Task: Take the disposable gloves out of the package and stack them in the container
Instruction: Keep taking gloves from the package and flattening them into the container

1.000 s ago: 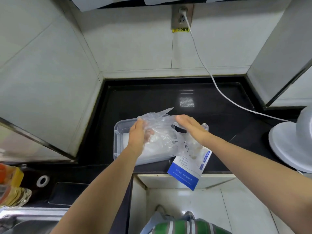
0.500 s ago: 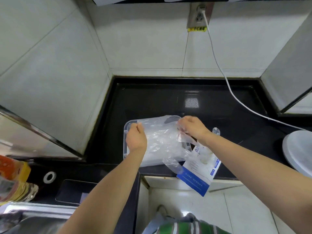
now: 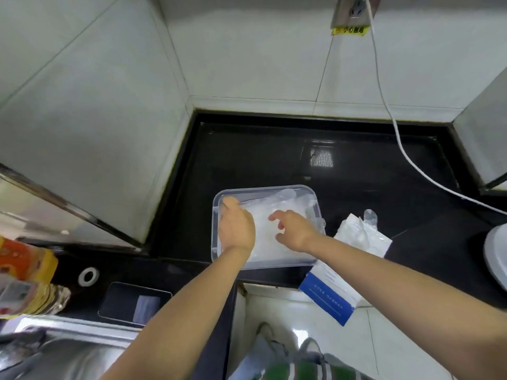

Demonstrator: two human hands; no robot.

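A clear rectangular container stands on the black counter near its front edge. Inside lies a pile of thin translucent disposable gloves. My left hand is in the container's left side, palm down on the gloves. My right hand hovers just above the pile's right part, fingers spread and holding nothing. The white and blue glove package lies to the right of the container, overhanging the counter edge. More clear gloves stick out of its top.
A white cable runs from the wall socket across the counter's back right. A white round appliance sits at the right edge. At lower left are a black tray, a tape roll, orange packets and a steel sink.
Both hands lowered the glove they held stretched above the container onto the pile. My right hand has let go and opened; my left hand now lies flat on the gloves.
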